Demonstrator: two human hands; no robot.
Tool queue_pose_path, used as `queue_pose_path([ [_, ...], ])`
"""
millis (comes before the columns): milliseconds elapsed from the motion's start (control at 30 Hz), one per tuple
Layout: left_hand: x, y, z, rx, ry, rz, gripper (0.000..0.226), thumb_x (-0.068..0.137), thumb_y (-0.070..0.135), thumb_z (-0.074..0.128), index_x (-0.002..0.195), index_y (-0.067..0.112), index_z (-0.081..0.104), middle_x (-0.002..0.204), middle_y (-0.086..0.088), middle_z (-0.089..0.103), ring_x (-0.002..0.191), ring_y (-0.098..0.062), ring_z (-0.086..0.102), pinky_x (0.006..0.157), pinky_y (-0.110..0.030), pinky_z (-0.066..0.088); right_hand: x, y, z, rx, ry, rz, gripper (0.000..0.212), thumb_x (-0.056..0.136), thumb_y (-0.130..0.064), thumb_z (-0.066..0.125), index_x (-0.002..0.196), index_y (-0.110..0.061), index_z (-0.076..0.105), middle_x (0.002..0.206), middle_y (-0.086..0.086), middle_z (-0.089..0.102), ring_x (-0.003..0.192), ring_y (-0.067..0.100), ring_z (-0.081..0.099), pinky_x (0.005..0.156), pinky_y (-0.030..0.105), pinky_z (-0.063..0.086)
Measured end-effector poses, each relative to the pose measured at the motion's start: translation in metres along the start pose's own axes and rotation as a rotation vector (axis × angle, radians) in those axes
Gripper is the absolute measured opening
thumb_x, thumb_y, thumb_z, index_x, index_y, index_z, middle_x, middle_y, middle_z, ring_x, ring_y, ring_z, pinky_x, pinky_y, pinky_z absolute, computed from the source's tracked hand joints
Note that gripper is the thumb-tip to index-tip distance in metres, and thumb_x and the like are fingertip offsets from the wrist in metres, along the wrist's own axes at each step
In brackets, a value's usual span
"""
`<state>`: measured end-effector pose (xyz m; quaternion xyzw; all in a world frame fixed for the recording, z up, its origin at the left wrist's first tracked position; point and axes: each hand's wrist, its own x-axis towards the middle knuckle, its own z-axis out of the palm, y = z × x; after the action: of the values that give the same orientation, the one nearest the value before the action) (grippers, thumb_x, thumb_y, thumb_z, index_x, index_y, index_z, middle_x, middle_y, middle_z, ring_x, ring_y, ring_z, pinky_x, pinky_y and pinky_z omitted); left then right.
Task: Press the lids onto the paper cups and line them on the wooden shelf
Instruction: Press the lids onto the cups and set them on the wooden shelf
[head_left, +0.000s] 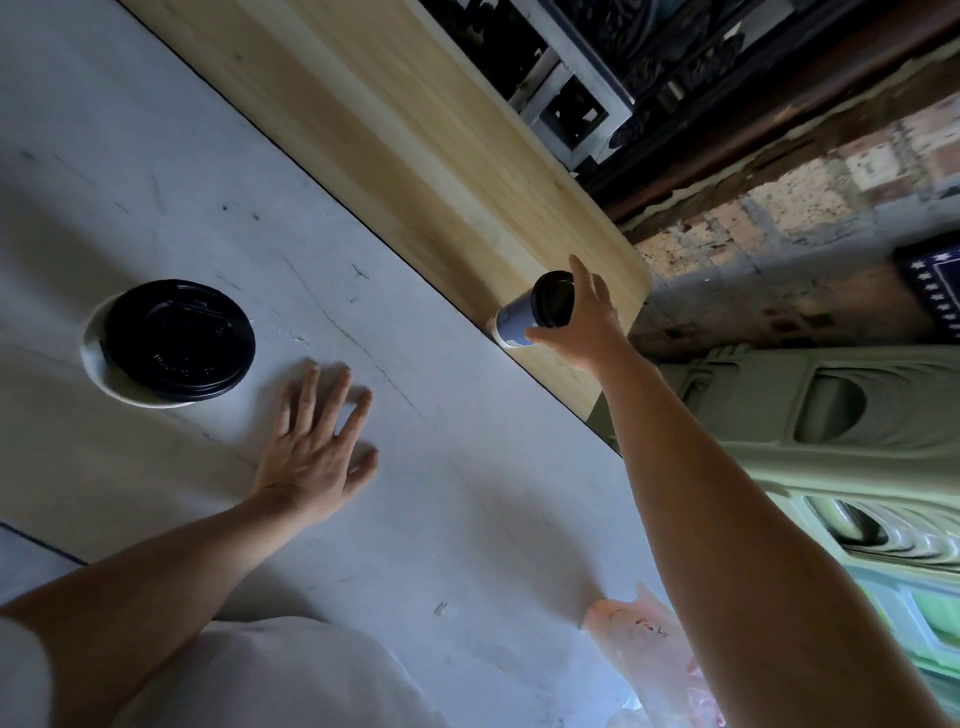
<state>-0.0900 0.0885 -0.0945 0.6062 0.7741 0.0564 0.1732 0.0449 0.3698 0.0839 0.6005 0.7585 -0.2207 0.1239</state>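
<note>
Cup (524, 317) with lid, right of centre, sits at the wooden shelf (405, 156) edge; our right hand (582, 322) wraps it to steady it. Left hand (317, 447) lies flat, empty, bracing on the counter (156, 156).

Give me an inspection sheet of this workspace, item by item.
Surface: pale grey table, scuffed; wooden shelf along its far edge.
Job's things: one lidded blue paper cup at the shelf's near end; stack of black lids on a white dish.
Clutter: pink plastic bag at the table's near edge.
Hands: right hand grips the cup by its lid end; left hand flat on the table, empty.
Cables: nothing seen.
Surroundings: brick wall, green moulded panels.
</note>
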Motion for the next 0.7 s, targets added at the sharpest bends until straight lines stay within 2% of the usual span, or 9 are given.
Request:
queue_pose_path([
  [67,0.0,-0.001,-0.001,-0.006,0.0,0.007,0.078,0.086,0.056,0.04,0.149,0.011,0.046,0.162,-0.023,0.029,0.152,-0.05,0.01,0.121,-0.052,-0.005,-0.012,-0.001,-0.001,0.005,0.035,0.011,0.107,0.079,-0.027,0.079,0.159,-0.035,0.009,0.164,0.006,0.016,0.146,0.038,0.02,0.113,0.055,0.034],
  [133,0.0,-0.004,-0.003,-0.021,-0.008,0.022,0.075,0.087,0.055,0.04,0.147,0.011,0.048,0.16,-0.023,0.033,0.149,-0.053,0.017,0.123,-0.053,-0.001,-0.027,-0.002,-0.002,0.008,0.087,-0.012,0.097,0.083,-0.026,0.074,0.159,-0.033,0.015,0.162,0.004,0.022,0.145,0.036,0.021,0.113,0.053,0.032],
  [233,0.001,-0.013,-0.009,-0.02,-0.054,0.078,0.071,0.086,0.052,0.041,0.143,0.01,0.053,0.155,-0.023,0.04,0.14,-0.057,0.031,0.114,-0.06,0.025,-0.056,-0.003,-0.001,-0.028,0.18,-0.018,0.079,0.086,-0.025,0.068,0.155,-0.03,0.029,0.155,0.002,0.035,0.138,0.032,0.028,0.108,0.048,0.034],
  [333,-0.001,-0.024,-0.014,-0.039,-0.097,0.132,0.061,0.082,0.039,0.042,0.134,0.01,0.057,0.15,-0.025,0.046,0.135,-0.057,0.041,0.105,-0.061,0.038,-0.089,-0.004,0.007,-0.029,0.189,-0.042,0.068,0.09,-0.021,0.064,0.152,-0.022,0.037,0.151,0.008,0.042,0.133,0.031,0.035,0.107,0.038,0.031],
  [433,-0.014,-0.037,-0.024,-0.059,-0.182,0.118,0.056,0.077,0.031,0.047,0.129,0.012,0.058,0.148,-0.023,0.049,0.132,-0.052,0.049,0.102,-0.059,0.044,-0.125,-0.006,0.033,-0.017,0.071,-0.044,0.063,0.093,-0.022,0.06,0.152,-0.018,0.038,0.15,0.011,0.042,0.134,0.032,0.035,0.107,0.034,0.029],
  [533,-0.047,-0.048,-0.03,-0.038,-0.202,0.078,0.061,0.08,0.027,0.065,0.139,0.016,0.056,0.16,-0.016,0.036,0.145,-0.042,0.038,0.113,-0.053,0.036,-0.154,-0.006,0.079,0.01,-0.077,-0.011,0.063,0.093,-0.027,0.061,0.151,-0.02,0.039,0.151,0.012,0.042,0.138,0.034,0.035,0.108,0.035,0.035],
  [667,-0.112,-0.064,-0.033,0.006,-0.267,0.024,0.073,0.069,0.026,0.077,0.139,0.016,0.058,0.159,-0.018,0.04,0.135,-0.044,0.049,0.107,-0.055,0.044,-0.197,-0.01,0.16,0.018,-0.344,-0.014,0.06,0.093,-0.029,0.062,0.149,-0.019,0.044,0.151,0.015,0.042,0.141,0.03,0.039,0.109,0.033,0.039],
  [700,-0.126,-0.067,-0.036,0.03,-0.278,0.025,0.075,0.074,0.029,0.073,0.145,0.017,0.051,0.163,-0.016,0.033,0.14,-0.043,0.045,0.111,-0.054,0.04,-0.21,-0.012,0.18,-0.001,-0.398,-0.024,0.061,0.092,-0.031,0.063,0.149,-0.02,0.044,0.152,0.015,0.041,0.142,0.03,0.038,0.111,0.034,0.039],
])
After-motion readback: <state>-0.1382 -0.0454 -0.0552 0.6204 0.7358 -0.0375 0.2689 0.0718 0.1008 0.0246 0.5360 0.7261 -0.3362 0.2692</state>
